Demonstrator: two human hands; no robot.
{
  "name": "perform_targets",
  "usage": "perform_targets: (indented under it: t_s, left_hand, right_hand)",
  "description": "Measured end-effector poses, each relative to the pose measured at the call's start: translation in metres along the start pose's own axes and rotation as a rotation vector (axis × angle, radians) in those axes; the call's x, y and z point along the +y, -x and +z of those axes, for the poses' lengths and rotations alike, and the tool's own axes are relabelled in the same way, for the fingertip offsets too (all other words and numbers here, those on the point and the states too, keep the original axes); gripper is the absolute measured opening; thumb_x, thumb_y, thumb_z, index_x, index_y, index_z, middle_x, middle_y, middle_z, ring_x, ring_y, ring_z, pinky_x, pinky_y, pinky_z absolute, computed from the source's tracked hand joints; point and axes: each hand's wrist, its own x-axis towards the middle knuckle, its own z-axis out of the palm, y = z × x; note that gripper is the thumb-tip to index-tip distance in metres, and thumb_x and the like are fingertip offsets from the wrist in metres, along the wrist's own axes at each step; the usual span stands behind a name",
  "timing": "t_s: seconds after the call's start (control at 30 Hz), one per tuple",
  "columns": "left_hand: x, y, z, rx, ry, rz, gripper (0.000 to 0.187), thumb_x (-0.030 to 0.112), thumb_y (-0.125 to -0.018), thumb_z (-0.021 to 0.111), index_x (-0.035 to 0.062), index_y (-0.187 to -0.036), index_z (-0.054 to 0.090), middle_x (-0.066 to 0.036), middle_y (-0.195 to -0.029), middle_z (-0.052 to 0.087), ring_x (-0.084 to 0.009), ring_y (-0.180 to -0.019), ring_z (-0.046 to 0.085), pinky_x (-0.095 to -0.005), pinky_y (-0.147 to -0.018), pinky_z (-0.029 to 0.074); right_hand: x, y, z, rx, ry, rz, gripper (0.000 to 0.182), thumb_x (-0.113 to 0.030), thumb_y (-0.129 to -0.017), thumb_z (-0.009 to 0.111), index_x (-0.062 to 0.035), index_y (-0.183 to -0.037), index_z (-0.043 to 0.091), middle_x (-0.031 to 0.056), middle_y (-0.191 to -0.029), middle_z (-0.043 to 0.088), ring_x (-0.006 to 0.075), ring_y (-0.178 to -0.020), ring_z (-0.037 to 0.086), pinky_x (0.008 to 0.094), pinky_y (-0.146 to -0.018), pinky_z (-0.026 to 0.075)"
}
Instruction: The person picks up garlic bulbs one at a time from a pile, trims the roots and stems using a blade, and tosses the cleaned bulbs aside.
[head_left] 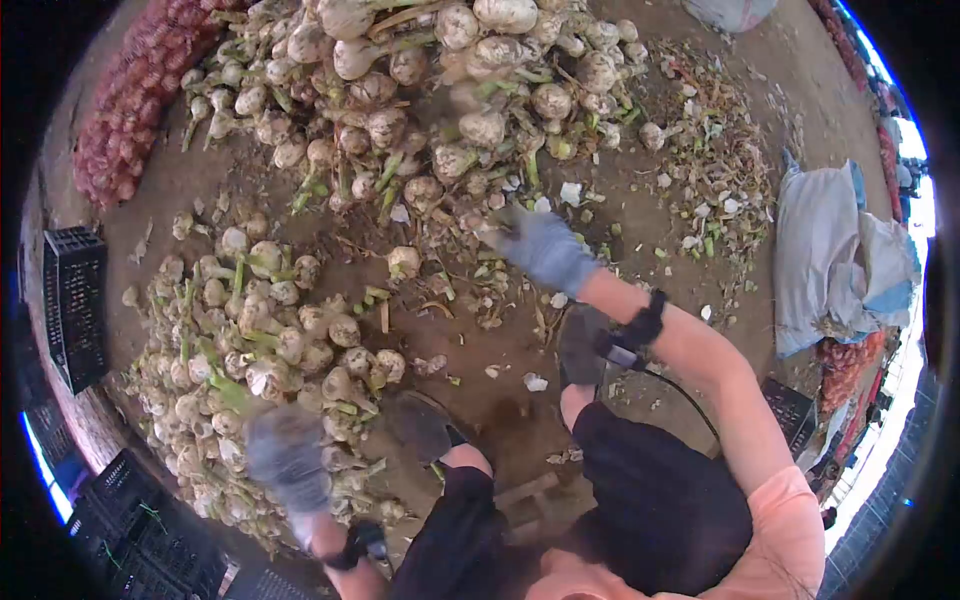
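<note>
My left hand (290, 462), in a grey glove and smeared by motion, is over the lower edge of the left garlic pile (225, 340). Its fingers are too blurred to read. Gloved too, my right hand (548, 252) reaches toward the near edge of the upper garlic pile (480, 125). The fingertips are blurred beside bulbs and trimmings, and whatever they may hold cannot be made out. A single bulb (403, 262) lies on the ground left of the right hand.
Red net sacks (135, 110) lie at the upper left, black crates (75, 300) at the left and lower left. Leaf trimmings (715, 170) litter the ground at right, near white sacks (820, 260). My shoes (420, 422) stand between the piles.
</note>
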Motion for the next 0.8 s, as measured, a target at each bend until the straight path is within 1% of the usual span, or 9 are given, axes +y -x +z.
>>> perform_targets:
  t_s: [0.07,0.17,0.3,0.33,0.43,0.6,0.63,0.7,0.8]
  left_hand:
    - [-0.030,0.003,-0.070,0.300,1.271,-0.590,0.057,0.012,-0.074,0.067,0.0021,-0.124,0.040,-0.012,-0.120,0.049,-0.0208,-0.100,0.051,-0.0312,-0.088,0.041]
    - [-0.068,0.018,-0.064,0.644,0.760,-0.282,0.055,0.013,-0.077,0.065,0.0044,-0.126,0.041,-0.011,-0.117,0.053,-0.0191,-0.098,0.053,-0.0296,-0.086,0.042]
    - [0.022,0.024,-0.101,-0.069,1.511,-0.151,0.045,0.011,-0.081,0.057,0.0013,-0.123,0.044,-0.011,-0.116,0.055,-0.0088,-0.065,0.057,-0.0197,-0.051,0.046]
    - [0.048,0.012,-0.087,-0.170,1.654,-0.092,0.045,0.015,-0.082,0.055,-0.0012,-0.122,0.044,-0.012,-0.114,0.055,-0.0052,-0.050,0.049,-0.0159,-0.040,0.038]
    - [0.116,-0.016,-0.089,-0.856,2.182,-0.161,0.047,0.026,-0.080,0.063,0.0033,-0.119,0.049,-0.002,-0.088,0.059,-0.0036,-0.055,0.047,-0.0185,-0.046,0.041]
    - [0.167,-0.048,-0.050,-1.264,2.193,0.122,0.059,0.028,-0.073,0.071,0.0058,-0.120,0.044,0.000,-0.089,0.056,-0.0051,-0.061,0.049,-0.0192,-0.055,0.044]
    - [0.175,-0.043,-0.043,-1.270,2.194,0.114,0.059,0.028,-0.073,0.071,0.0058,-0.120,0.044,0.000,-0.089,0.056,-0.0051,-0.061,0.049,-0.0192,-0.055,0.044]
    - [0.190,-0.031,-0.043,-0.533,2.198,0.379,0.061,0.016,-0.066,0.076,0.0072,-0.118,0.045,-0.002,-0.096,0.055,-0.0097,-0.079,0.053,-0.0227,-0.070,0.047]
    - [0.188,-0.021,-0.045,-0.420,2.052,0.428,0.067,0.009,-0.062,0.077,0.0058,-0.119,0.042,-0.005,-0.102,0.054,-0.0144,-0.094,0.053,-0.0273,-0.081,0.046]
  right_hand:
    - [0.007,-0.038,0.041,0.033,0.111,-0.175,0.046,-0.042,-0.079,0.053,-0.0009,-0.099,0.058,0.0250,-0.079,0.061,0.0357,-0.079,0.060,0.0406,-0.070,0.048]
    - [-0.014,-0.067,0.060,0.041,0.129,0.024,0.047,-0.045,-0.078,0.054,-0.0018,-0.096,0.060,0.0242,-0.074,0.060,0.0358,-0.075,0.060,0.0418,-0.068,0.048]
    - [-0.013,-0.047,0.047,0.076,-0.213,-0.126,0.037,-0.037,-0.077,0.058,-0.0020,-0.088,0.062,0.0180,-0.065,0.059,0.0298,-0.063,0.059,0.0366,-0.059,0.048]
    - [-0.027,-0.030,0.035,-0.025,-0.509,0.227,0.033,-0.033,-0.077,0.063,-0.0036,-0.092,0.062,0.0122,-0.066,0.060,0.0197,-0.061,0.057,0.0314,-0.057,0.046]
    - [-0.039,0.020,0.012,-0.165,-0.529,0.145,0.035,-0.033,-0.076,0.066,-0.0055,-0.097,0.063,0.0078,-0.073,0.063,0.0127,-0.066,0.055,0.0288,-0.062,0.045]
    - [-0.013,0.064,0.027,-0.215,-0.637,-0.016,0.036,-0.032,-0.076,0.066,-0.0061,-0.100,0.063,0.0067,-0.083,0.064,0.0109,-0.075,0.055,0.0279,-0.071,0.045]
    - [-0.008,0.068,0.024,-0.171,-0.621,-0.002,0.036,-0.033,-0.076,0.066,-0.0065,-0.100,0.063,0.0066,-0.085,0.064,0.0106,-0.077,0.055,0.0277,-0.073,0.045]
    - [0.003,0.062,0.013,-0.132,-0.466,0.044,0.035,-0.034,-0.078,0.064,-0.0076,-0.101,0.063,0.0100,-0.088,0.065,0.0159,-0.078,0.060,0.0304,-0.071,0.047]
    - [-0.012,0.061,-0.004,-0.121,0.093,-0.166,0.031,-0.019,-0.078,0.060,-0.0037,-0.105,0.059,0.0177,-0.091,0.062,0.0306,-0.080,0.062,0.0355,-0.068,0.049]
